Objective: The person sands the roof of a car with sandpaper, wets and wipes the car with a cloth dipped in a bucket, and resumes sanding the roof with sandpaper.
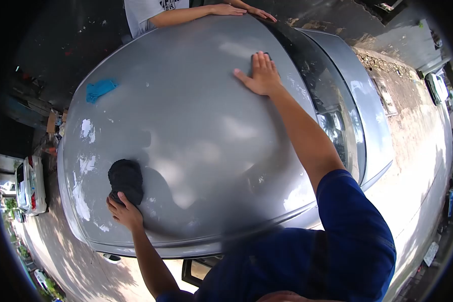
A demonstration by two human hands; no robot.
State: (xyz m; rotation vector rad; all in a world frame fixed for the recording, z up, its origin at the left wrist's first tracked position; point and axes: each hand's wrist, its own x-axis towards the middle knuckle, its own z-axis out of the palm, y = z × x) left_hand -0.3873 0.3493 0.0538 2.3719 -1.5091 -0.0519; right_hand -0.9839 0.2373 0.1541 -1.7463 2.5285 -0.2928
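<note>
A grey car roof [196,126] with pale worn patches spreads out in front of me. My left hand [126,212] is at the near left of the roof, its fingers on the lower edge of a bunched black cloth [126,176]. Farther off, toward the right, my right hand [264,78] rests palm down with the thumb spread out. Its fingers lie over a small dark pad [268,56], mostly hidden beneath them. A crumpled blue cloth [100,90] lies on the far left of the roof, apart from both hands.
Across the car stands a person in a light shirt [138,17], both hands on the roof's far edge [229,10]. Dark window glass [332,95] slopes away at right. A white car [31,186] is parked at left, another vehicle [436,89] at far right.
</note>
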